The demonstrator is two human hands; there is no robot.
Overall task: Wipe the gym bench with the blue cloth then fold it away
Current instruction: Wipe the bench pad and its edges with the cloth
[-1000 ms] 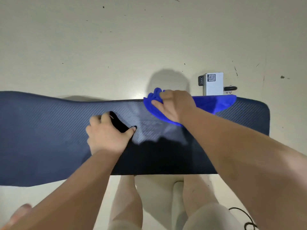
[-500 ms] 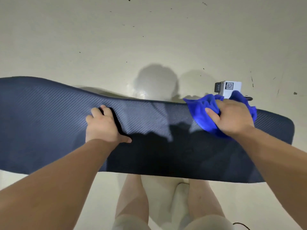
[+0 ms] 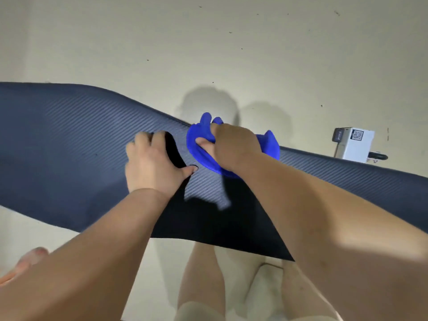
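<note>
Bench dark, ribbed, over pale floor; right hand clutching blue cloth; left hand flat, spread.

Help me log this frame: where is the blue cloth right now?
In the head view, the blue cloth lies bunched under the right hand on the gym bench, near its far edge, just right of the left hand.
</note>
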